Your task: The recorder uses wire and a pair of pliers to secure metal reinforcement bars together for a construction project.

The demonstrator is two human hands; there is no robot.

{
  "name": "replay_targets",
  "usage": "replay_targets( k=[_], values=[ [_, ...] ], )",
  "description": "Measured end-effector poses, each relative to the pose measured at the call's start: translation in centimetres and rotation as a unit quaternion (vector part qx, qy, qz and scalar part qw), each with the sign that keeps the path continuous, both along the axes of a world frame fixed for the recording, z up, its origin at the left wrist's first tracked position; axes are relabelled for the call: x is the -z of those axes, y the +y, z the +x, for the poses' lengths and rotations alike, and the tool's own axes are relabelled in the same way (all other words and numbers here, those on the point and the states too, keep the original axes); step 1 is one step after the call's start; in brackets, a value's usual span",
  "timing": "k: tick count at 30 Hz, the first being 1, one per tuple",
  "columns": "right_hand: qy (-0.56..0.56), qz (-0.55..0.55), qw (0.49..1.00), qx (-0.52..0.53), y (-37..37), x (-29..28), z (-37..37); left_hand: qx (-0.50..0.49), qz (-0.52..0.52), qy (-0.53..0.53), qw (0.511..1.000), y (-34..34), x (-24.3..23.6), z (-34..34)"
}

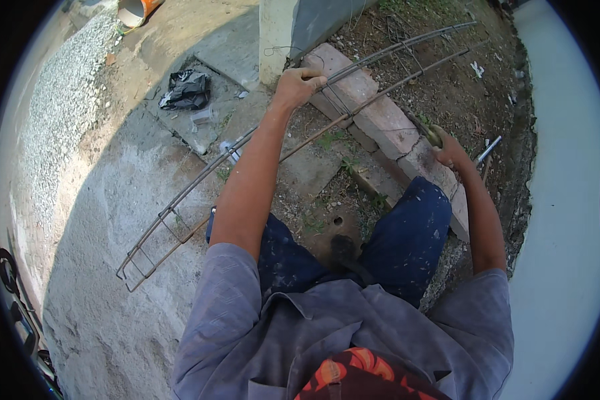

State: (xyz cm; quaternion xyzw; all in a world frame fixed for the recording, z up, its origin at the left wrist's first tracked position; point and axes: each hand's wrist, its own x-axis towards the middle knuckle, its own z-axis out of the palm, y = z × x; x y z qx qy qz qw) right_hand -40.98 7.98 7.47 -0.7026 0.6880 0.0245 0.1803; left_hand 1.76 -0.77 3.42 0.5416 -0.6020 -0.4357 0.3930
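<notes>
Desk: Where is the steel cage [310, 141]?

Photographer: It slants in front of a worker, one end over the concrete at lower left, the other above bare soil at upper right, crossing a pinkish block [397, 127].

Desk: Why there?

Photographer: The block appears to prop it, lifting the steel clear of the soil. The left hand [299, 85] curls around the upper bars beside the post [275, 40], seemingly to steady them.

Desk: And the right hand [451, 148]?

Photographer: Its fingers are closed around a green-handled tool [434, 137] at the block's far edge, apart from the steel. The tool's head is too small to identify. The arm reaches outside the right knee [413, 220], probably to get past it.

Desk: Give me the count.

Photographer: One cage, with at least three long bars and at least three cross ties; the forearm hides more. Two hands, one tool, one post. One black bag [187, 90], one pale rod [489, 151], one heap of gravel [67, 127]. The block is cracked; whether it is one piece or several, I cannot tell.
</notes>
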Motion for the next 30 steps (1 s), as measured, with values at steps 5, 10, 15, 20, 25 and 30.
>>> replay_targets(
  k=[5,10,15,20,25,30],
  values=[
    [-0.164,0.067,0.978,0.107,2.5,-4.2,4.9,-0.039,0.026,0.05,0.998,-1.4,2.4,0.9],
    [-0.277,0.082,0.935,0.204,4.0,-10.9,9.7,-0.031,-0.05,0.014,0.998,-1.4,2.5,0.3],
    [0.097,-0.302,0.941,-0.116,1.0,-17.7,16.7,0.009,-0.071,0.026,0.997,-1.3,2.9,1.0],
    [0.395,-0.518,0.611,-0.449,-5.1,-23.4,26.7,0.047,-0.033,0.074,0.996,-1.1,2.8,1.3],
    [0.392,-0.378,0.617,-0.569,-9.0,-20.8,33.0,0.08,-0.003,0.085,0.993,-1.4,3.5,1.8],
    [0.39,-0.34,0.571,-0.637,-11.2,-16.7,33.4,0.073,-0.007,0.03,0.997,-2.0,3.6,1.1]
  ],
)
